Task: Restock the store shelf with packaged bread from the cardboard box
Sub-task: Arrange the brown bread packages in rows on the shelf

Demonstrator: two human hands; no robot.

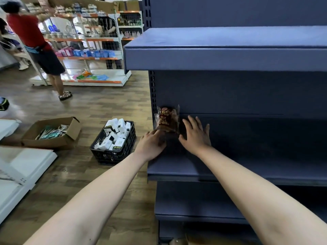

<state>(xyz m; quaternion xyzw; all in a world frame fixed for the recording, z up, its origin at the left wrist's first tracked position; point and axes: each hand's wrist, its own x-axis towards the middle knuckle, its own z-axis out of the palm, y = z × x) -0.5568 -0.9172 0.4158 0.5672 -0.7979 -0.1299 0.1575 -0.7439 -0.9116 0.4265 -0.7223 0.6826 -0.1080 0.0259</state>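
placing step: bread pack (167, 120) stands upright at back-left of mid shelf (230, 167); l hand (152, 144) at its base, grip unclear; r hand (195, 135) flat, fingers spread, just beside it; next prob: steady, let go w/o tipping it.

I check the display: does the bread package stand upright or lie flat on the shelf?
Upright: the bread package stands tall at the back of the shelf, its label facing outward.

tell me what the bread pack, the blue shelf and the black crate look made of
Bread pack: thin plastic film, glossy, crinkled at its sealed edges.
Shelf: probably painted sheet metal, matte blue, with a folded front lip and slotted uprights.
Crate: likely moulded black plastic, with lattice walls.
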